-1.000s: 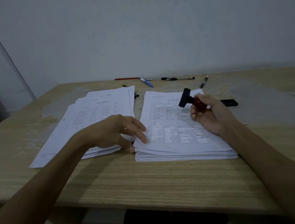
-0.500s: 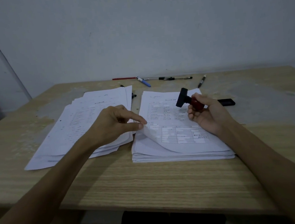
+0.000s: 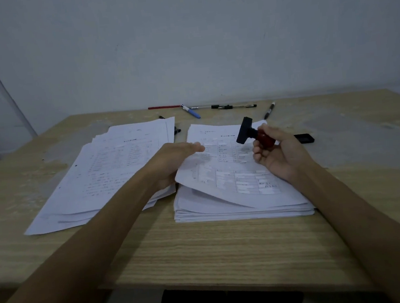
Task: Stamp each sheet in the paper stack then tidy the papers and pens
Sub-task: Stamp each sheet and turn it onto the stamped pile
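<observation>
While the left hand lifts the top white printed sheet by its corner, the right hand grips the red-handled black stamp. A thick unstamped stack remains; the finished loose pile lies at nine o'clock, scattered pens at twelve, untidied.

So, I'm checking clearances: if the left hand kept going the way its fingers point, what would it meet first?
Probably the stamp held by the right hand. The left hand points right across the lifted top sheet; depth is unclear, so it may pass short.
</observation>
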